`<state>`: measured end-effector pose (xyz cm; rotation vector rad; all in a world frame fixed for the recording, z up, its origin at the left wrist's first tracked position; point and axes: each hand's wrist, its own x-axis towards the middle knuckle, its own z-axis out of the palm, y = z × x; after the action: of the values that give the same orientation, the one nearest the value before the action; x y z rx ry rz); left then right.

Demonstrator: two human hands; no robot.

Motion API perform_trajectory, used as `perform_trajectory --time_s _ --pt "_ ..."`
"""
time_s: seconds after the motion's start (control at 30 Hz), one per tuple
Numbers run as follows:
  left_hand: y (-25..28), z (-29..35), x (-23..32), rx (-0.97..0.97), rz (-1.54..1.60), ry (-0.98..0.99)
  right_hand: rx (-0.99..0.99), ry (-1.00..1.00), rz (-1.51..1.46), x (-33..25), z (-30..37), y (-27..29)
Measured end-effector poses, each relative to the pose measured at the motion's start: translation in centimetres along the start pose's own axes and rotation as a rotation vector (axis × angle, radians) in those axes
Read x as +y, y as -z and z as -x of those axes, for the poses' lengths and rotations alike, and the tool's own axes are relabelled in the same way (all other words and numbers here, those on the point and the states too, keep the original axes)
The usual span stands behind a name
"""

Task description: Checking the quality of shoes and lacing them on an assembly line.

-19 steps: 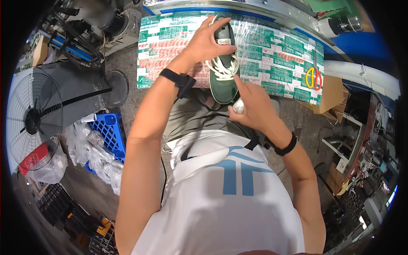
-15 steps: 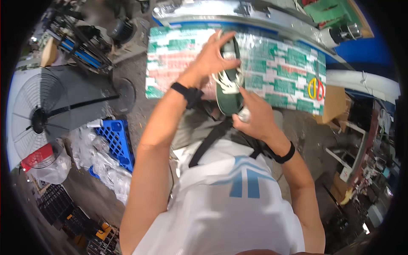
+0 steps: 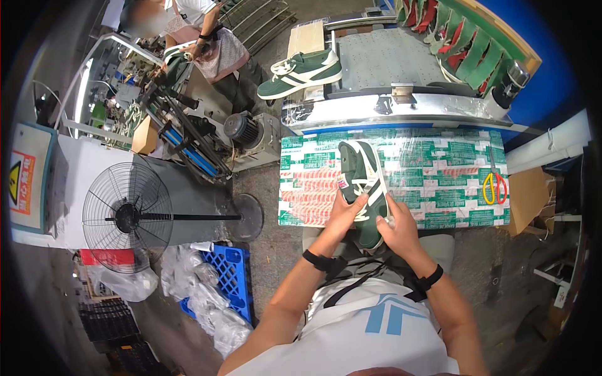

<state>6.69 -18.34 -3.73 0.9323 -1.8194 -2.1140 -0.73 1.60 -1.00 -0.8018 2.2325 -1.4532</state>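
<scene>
A dark green sneaker (image 3: 352, 169) with white stripes and white laces (image 3: 362, 191) is held over a bench top covered in green, white and red printed tape (image 3: 433, 169). Its toe points toward me and its heel away. My left hand (image 3: 346, 212) grips the shoe's left side beside the laces, thumb on the upper. On the other side, my right hand (image 3: 400, 230) grips near the toe, with its thumb on the upper. Something small and whitish shows between the right fingers; I cannot make out what. Scissors (image 3: 493, 187) with yellow and red handles lie at the bench's right.
Beyond the bench, another green sneaker (image 3: 304, 74) stands beside a metal-edged machine bed (image 3: 389, 59). Green and red pieces hang in a rack (image 3: 467, 47). A floor fan (image 3: 128, 218) and blue plastic pallet (image 3: 231, 276) are left. Another person's hand (image 3: 202, 39) is at far left.
My left hand has come from the shoe's opening to its side near the laces, and its fingers have closed. The view has shifted, bringing the second sneaker and another person into sight.
</scene>
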Motion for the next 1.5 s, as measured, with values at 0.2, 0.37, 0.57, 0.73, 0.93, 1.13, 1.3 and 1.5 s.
perform_trajectory --time_s 0.2,0.37,0.57,0.73,0.93,1.13,1.3,1.5 --pt "0.4 -0.5 1.5 0.112 0.273 0.158 -0.029 0.152 -0.095 0.4 -1.6 1.1" --pt "4.7 -2.2 8.1 0.07 0.043 0.012 0.11 0.159 0.325 5.4 -2.9 5.2" --pt "12.9 -14.1 20.3 -0.11 -0.69 -0.34 0.19 0.17 0.52 9.4 -3.6 6.8" --pt "15.1 -20.4 21.4 0.061 -0.934 -0.341 0.188 0.174 0.548 9.8 -4.0 6.5" --pt "14.4 -19.1 18.5 0.102 -1.142 -0.615 0.345 0.284 0.605 9.9 -4.6 6.8" --pt "15.5 -20.2 20.1 -0.049 -1.105 -0.54 0.284 0.326 0.559 10.1 -5.5 6.8" --pt "12.7 -18.7 19.9 0.145 -1.241 -0.61 0.322 0.331 0.551 10.3 -5.4 6.7" --pt "0.0 -16.8 22.0 0.189 -1.219 -1.099 0.331 0.34 0.521 11.1 -5.4 6.7"
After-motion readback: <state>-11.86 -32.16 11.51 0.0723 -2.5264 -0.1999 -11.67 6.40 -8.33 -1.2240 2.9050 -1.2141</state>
